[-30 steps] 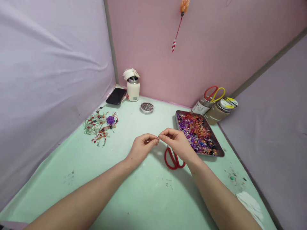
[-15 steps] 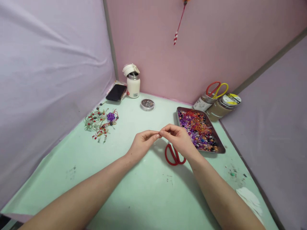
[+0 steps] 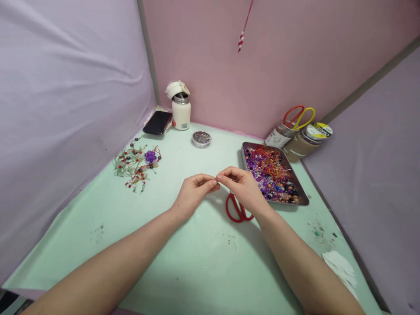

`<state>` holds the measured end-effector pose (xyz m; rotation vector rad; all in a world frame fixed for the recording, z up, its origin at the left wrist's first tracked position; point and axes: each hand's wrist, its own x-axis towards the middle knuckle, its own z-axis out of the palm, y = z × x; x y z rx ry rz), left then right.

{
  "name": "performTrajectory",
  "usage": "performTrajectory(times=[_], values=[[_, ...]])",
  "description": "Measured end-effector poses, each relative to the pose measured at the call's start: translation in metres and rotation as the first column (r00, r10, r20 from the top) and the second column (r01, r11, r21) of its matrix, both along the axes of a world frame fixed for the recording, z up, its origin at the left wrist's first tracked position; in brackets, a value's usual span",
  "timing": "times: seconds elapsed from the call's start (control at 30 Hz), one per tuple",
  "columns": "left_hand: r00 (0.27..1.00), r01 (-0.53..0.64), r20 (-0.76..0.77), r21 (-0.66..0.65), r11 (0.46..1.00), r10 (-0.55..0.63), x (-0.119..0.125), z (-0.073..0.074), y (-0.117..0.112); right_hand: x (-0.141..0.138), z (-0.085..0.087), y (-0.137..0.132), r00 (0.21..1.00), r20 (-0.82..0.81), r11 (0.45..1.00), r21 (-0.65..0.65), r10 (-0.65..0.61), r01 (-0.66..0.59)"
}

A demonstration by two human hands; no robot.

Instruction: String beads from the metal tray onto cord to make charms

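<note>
My left hand (image 3: 197, 191) and my right hand (image 3: 239, 183) meet fingertip to fingertip over the middle of the green tabletop (image 3: 197, 258). Thumb and forefinger are pinched together on each; whatever they hold is too small to make out. Under my right hand lie red-handled scissors (image 3: 233, 216), their blades mostly hidden by the hand. Just right of that hand sits a metal tray (image 3: 297, 179) of purple, clear, orange and black beads (image 3: 262, 181), with a tangle of red and orange cord (image 3: 271, 162) on top.
At the left lies a heap of beaded cords (image 3: 131, 164) with a purple bead flower (image 3: 150, 156). Behind stand a phone (image 3: 158, 122), a white bottle (image 3: 181, 113) with its lid up, and a round clear case (image 3: 201, 139). Jars (image 3: 301, 146) and yellow-red scissors (image 3: 303, 118) stand back right.
The whole view has shifted slightly, so things appear a little higher. My hands keep the same pinched pose, fingertips still together.
</note>
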<state>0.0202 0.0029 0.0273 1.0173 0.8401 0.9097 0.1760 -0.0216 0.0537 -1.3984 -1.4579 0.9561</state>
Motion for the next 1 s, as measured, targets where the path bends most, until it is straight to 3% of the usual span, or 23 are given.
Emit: performTrajectory(times=[0.33, 0.53, 0.63, 0.73, 0.87, 1.0], values=[[1.000, -0.015, 0.006, -0.049, 0.999, 0.015, 0.000, 0.003, 0.000, 0.001, -0.001, 0.004, 0.998, -0.028, 0.998, -0.003, -0.064, 0.063], [0.997, -0.067, -0.042, -0.061, 0.996, 0.064, -0.003, 0.003, 0.004, 0.040, 0.022, 0.009, 0.963, -0.042, 0.961, 0.057, -0.268, 0.270], [0.996, -0.082, -0.046, -0.059, 0.995, 0.080, -0.003, 0.007, 0.005, 0.075, 0.034, 0.008, 0.931, 0.139, 0.939, 0.120, -0.338, 0.323], [0.994, -0.091, -0.054, -0.014, 0.996, 0.090, -0.003, 0.013, 0.005, 0.106, 0.034, 0.006, 0.855, 0.396, 0.942, 0.140, -0.336, 0.306], [0.992, -0.105, -0.069, 0.004, 0.994, 0.105, -0.003, 0.021, 0.006, 0.129, 0.025, 0.006, 0.703, 0.683, 0.974, 0.057, -0.198, 0.218], [0.989, -0.104, -0.105, 0.012, 0.995, 0.105, -0.006, 0.028, 0.007, 0.134, 0.018, 0.009, 0.620, 0.784, 0.985, -0.099, -0.011, 0.143]])
